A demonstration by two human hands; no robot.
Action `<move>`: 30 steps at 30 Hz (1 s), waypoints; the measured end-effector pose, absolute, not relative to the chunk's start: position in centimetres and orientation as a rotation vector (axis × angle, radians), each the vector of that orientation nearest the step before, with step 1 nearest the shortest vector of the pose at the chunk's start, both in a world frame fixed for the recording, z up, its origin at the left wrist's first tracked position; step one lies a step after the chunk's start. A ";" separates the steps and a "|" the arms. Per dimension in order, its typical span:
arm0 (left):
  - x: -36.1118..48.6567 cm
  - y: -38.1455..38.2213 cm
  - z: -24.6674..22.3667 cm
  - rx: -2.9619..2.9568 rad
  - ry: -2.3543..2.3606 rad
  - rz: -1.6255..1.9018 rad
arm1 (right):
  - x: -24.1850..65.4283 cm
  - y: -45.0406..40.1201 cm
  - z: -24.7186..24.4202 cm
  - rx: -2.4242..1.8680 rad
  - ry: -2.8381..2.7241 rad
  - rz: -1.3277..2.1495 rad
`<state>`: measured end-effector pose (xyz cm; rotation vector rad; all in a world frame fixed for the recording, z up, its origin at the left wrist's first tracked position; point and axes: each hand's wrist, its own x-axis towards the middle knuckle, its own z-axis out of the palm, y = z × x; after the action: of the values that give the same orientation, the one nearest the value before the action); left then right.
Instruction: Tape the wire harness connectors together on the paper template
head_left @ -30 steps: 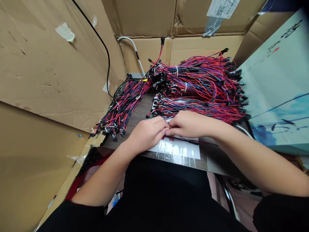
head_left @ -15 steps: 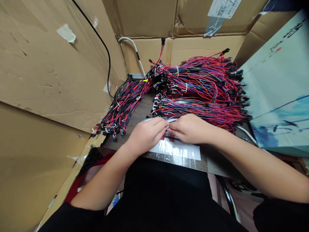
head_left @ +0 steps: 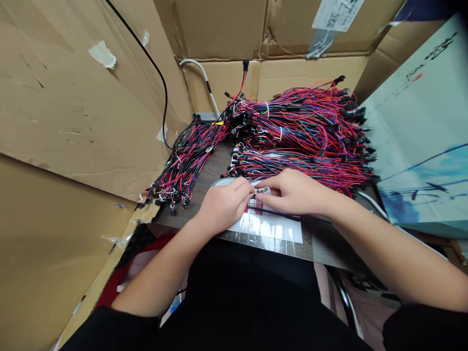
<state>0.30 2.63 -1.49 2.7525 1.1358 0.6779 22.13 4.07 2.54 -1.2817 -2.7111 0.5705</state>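
Wires (head_left: 275, 212) lie nearer us than our pinched left hand (head_left: 226, 202) and parted right hand (head_left: 292, 191); what's held, we can't tell.

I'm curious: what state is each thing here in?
Left hand: curled; any grip hidden.
Right hand: thumb and forefinger parted; grip unclear.
Sheet: flat, partly covered.
Dark wire: extended across sheet.
Large wire pile: stacked, partly tied.
Small wire pile: heaped, spread out.
Black cable: hanging, curved.
Label: stuck to cardboard.
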 end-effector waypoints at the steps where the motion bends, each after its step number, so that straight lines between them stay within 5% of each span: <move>1: 0.4 2.6 -1.5 2.770 1.142 0.673 | 21.8 4.1 2.5 -1.272 -2.770 0.532; 30: 0.0 2.9 -2.5 2.722 1.147 0.912 | 20.5 4.1 -1.8 -0.845 -2.744 -0.428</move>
<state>0.05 2.91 -2.50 2.7222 1.1470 0.9124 20.52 4.11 -1.84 -0.8446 -2.7440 -0.4285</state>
